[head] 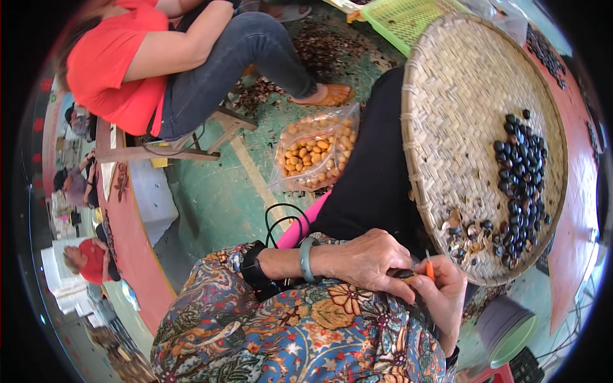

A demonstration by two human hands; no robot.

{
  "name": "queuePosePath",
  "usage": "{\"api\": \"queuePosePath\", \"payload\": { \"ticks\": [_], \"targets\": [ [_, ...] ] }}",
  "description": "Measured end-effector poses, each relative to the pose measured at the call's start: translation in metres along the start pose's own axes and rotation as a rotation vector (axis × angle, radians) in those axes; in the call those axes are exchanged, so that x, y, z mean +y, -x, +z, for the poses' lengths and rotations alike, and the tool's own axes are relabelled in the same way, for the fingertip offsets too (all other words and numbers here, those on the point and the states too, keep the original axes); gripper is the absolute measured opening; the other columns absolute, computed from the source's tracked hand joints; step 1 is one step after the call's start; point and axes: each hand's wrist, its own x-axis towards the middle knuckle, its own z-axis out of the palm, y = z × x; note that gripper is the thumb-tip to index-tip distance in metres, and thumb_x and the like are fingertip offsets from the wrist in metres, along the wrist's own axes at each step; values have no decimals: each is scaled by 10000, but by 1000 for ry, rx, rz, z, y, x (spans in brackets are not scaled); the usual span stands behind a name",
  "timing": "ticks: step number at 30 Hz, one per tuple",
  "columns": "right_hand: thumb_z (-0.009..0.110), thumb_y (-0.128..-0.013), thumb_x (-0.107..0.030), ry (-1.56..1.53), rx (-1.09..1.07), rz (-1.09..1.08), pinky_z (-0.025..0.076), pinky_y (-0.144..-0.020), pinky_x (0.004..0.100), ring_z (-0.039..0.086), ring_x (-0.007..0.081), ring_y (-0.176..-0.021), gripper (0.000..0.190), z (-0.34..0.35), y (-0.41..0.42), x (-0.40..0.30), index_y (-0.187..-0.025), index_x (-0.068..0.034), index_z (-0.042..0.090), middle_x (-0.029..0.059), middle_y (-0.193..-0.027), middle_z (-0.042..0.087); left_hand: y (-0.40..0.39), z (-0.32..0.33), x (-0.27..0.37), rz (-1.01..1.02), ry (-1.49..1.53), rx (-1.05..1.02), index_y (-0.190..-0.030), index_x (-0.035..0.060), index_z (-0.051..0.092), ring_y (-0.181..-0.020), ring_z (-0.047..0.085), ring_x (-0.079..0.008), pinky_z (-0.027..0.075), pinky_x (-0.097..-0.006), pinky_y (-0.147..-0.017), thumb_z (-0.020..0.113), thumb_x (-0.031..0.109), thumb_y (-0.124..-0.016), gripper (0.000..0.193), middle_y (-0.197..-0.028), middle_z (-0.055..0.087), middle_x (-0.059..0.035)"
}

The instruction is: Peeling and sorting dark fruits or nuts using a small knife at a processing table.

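Note:
My left hand (373,263), with a pale green bangle on its wrist, pinches a dark seed (404,274) between thumb and fingers. Against it, my right hand (443,287) grips a small knife with an orange handle (430,270), its thin blade tip pointing up. Both hands are close together over my patterned clothing. Beside them a round woven bamboo tray (445,119) leans tilted over my leg. Glossy black seeds (519,167) lie heaped along its far side, and broken brown shells (474,239) are at its lower part.
A clear plastic bag of orange-yellow fruits or nuts (306,155) stands on the green floor. A person in a red shirt (115,72) sits on a wooden stool (187,154). Beyond the tray are a green plastic basket (407,19) and a pink table (574,215); a bucket (507,330) is below.

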Motion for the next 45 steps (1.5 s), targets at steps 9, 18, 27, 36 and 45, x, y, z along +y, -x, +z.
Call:
{"api": "queuePosePath", "payload": {
  "ticks": [9, 18, 27, 36, 45],
  "targets": [
    [667, -747, -42, -180, -67, 26, 386, -539, 159, 479, 29, -598, 186, -4, -3, 4, -879, 27, 555, 21, -704, 582, 2, 6, -6, -66, 178, -36, -687, -11, 547, -548, 537, -296, 403, -363, -466, 622, 404, -770, 430, -604, 517, -123],
    [657, -717, 9, -53, 246, -64, 380, -570, 177, 459, 47, -622, 153, 2, -3, -1, -830, 15, 554, 34, -744, 581, 2, -5, 6, -250, -6, 91, -1032, 20, 464, -567, 575, -328, 428, -387, -492, 657, 484, -690, 608, -616, 558, -136],
    [506, -831, -30, -25, 168, 7, 357, -494, 169, 444, 35, -570, 363, -6, -15, -7, -1186, 24, 448, 54, -826, 589, 12, -31, -18, -464, 171, 423, -878, 37, 567, -657, 548, -88, 434, -232, -576, 674, 145, -742, 204, -709, 578, -27],
    [463, -846, -25, 301, 596, -237, 433, -557, 219, 521, 88, -675, 472, -55, -29, -2, -1308, -24, 365, 89, -1074, 543, 97, -112, -142, -890, -524, 609, -989, 10, 544, -873, 581, -186, 464, -298, -702, 639, 43, -695, 310, -942, 598, -102],
    [488, -823, -31, 794, 569, -478, 423, -843, 331, 519, 272, -1037, 369, -39, -43, -8, -1190, 8, 472, 177, -1141, 524, 93, -97, -108, -800, -1009, 643, -1211, 50, 420, -1009, 517, -308, 432, -424, -789, 729, 308, -630, 707, -1175, 475, -147]
  ]
}}
